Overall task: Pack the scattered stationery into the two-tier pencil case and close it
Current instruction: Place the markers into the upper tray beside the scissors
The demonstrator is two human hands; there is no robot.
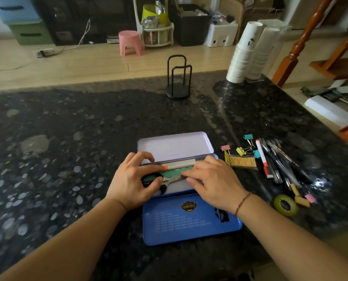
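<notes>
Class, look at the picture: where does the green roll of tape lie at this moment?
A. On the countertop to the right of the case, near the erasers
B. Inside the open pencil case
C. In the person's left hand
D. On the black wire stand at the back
A: the green roll of tape lies on the dark countertop, right of the pencil case and beside the erasers.

Hands: two — left hand, right hand
Pencil case: one, open
Scissors: one pair
Binder clips: about five
Pens: a bundle — too overlapped to count
Red-capped marker: one
Tape roll: one
Paper-cup stacks: two
</notes>
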